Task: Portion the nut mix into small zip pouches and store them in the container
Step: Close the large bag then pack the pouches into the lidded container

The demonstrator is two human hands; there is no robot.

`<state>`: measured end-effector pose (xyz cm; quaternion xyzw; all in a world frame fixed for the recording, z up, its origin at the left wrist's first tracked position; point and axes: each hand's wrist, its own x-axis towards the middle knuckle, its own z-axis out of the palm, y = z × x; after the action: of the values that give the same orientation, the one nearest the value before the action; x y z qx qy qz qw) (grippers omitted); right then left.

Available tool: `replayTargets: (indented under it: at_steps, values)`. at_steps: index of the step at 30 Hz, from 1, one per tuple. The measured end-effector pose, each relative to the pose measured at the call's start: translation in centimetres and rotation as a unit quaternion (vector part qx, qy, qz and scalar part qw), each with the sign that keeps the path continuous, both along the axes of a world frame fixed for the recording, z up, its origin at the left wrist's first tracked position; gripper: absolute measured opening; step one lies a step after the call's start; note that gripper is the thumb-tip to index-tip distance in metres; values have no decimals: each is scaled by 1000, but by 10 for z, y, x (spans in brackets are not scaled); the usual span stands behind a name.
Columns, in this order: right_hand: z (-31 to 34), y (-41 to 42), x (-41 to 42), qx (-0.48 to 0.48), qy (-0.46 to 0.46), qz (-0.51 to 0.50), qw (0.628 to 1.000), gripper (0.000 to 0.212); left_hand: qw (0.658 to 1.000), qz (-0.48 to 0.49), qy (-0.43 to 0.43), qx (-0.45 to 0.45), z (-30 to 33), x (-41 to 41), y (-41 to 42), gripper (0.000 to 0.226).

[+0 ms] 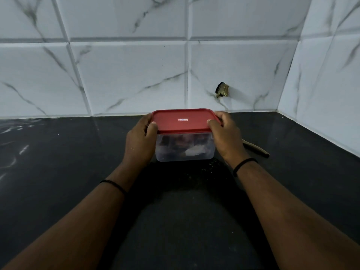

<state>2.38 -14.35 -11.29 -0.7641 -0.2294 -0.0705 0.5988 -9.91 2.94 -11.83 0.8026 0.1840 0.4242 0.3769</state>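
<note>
Left hand (140, 142), right hand (224, 136) clasp box (185, 148) sides, thumbs on lid (183, 120); press edges evenly till sealed.

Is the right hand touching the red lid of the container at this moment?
Touching. The head view shows the right hand gripping the container's right end, its thumb lying on the red lid near the corner.

The clear plastic container (185, 148) sits on the black stone counter (58, 162), before the tiled wall (126, 75). The red lid (183, 120) lies on it. A wooden-handled utensil (256, 148) lies to its right.
</note>
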Motion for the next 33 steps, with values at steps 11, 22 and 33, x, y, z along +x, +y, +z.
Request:
replayTargets:
  at_steps: [11,22,33]
  values:
    - [-3,-3,21,35,20,177,983,59,970,-207,-25,-125,-2,17,27,74]
    - [-1,-7,41,-60,-37,160,985,65,968,-224,-3,-110,-8,24,38,73]
    - [0,-9,45,-82,-49,148,984,57,973,-211,29,-93,-10,23,43,82]
